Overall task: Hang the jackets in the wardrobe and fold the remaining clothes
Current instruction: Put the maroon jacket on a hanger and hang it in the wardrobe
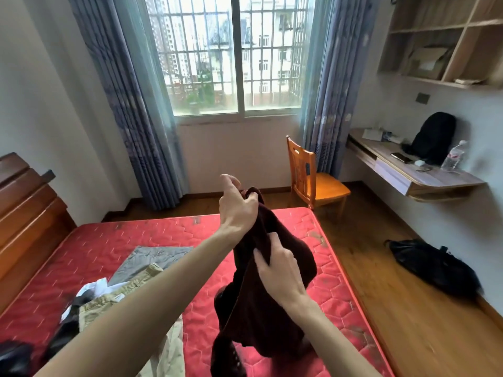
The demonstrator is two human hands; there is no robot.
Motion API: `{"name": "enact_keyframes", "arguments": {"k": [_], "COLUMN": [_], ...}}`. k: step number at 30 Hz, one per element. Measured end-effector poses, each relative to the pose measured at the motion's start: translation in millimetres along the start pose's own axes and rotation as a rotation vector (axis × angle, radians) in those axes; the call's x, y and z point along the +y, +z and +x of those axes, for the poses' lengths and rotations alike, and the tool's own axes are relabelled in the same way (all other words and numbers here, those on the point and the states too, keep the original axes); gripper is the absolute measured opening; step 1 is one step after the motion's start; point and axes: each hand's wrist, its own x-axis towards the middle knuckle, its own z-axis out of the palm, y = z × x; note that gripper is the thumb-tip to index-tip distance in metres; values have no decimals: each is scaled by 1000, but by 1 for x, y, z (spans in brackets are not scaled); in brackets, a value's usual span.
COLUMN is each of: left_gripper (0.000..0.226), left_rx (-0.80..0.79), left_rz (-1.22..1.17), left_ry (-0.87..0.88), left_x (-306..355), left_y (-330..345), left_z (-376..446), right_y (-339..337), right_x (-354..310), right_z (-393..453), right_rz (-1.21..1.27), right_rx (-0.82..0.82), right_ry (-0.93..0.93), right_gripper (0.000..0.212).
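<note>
A dark maroon knitted garment point(288, 257) hangs in the air above the red mattress point(130, 235). My left hand point(236, 205) grips its top edge and holds it up. Lower down, my right hand point(280, 270) pinches a fold of the same garment near its middle. The garment's lower part droops onto the mattress at the bottom of the view. On the left of the mattress lie grey trousers point(152, 259), khaki trousers point(128, 292) and a heap of white and dark clothes point(81, 297), partly hidden by my left forearm.
A wooden headboard point(24, 213) stands at the left. Beyond the bed are a barred window, blue curtains and an orange wooden chair point(313, 178). At the right a wall desk point(416, 170) carries a black backpack. A black bag point(432, 265) lies on the wooden floor.
</note>
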Motion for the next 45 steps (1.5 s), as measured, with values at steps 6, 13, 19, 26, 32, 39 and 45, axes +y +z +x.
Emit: {"name": "enact_keyframes", "arguments": {"k": [6,13,19,26,32,39,45], "left_gripper": [27,55,69,52,54,35,35], "left_rx": [-184,-424,-563,-700,-610,-525,-471], "left_rz": [189,306,-63,24,-24,-210,-343], "left_ry": [115,123,63,32,-149,-262,-400], "left_x": [-23,-42,-28,-19,-19,-8,-9], "left_y": [-21,-21,-13,-4,12,-2,-27], "left_z": [8,20,-15,-18,-22,-13,-6], "right_y": [-43,-97,-117,-108,-52,26,38], "right_x": [2,3,18,53,119,157,170], "right_z": [23,66,96,89,20,-63,-67], "right_rz": [551,672,532,-54,-53,51,-239], "right_rx": [-226,-463,-650,-395,207,109,-35], "right_ry": [64,219,317,22,95,112,-68], "right_gripper": [20,35,40,36,8,41,65]}}
